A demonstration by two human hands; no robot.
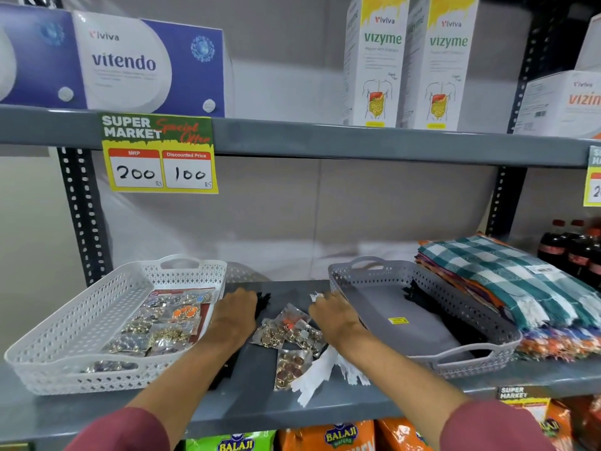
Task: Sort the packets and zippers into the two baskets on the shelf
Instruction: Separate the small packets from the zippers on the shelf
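A white basket [81, 320] on the left of the shelf holds several clear packets of buttons [162, 327]. A grey basket [471, 307] on the right holds black zippers [419, 294]. Between the baskets lie loose button packets [289, 336], white zippers [318, 372] and black zippers [263, 302]. My left hand [234, 315] rests with its fingers on the black zippers. My right hand [331, 315] is closed on a white zipper end [314, 297] beside the grey basket's left wall.
Folded checked cloths [507, 281] are stacked right of the grey basket, with dark bottles [572, 252] behind. Boxes stand on the upper shelf [325, 138]. A price tag [159, 154] hangs from it. Snack bags [325, 437] sit below.
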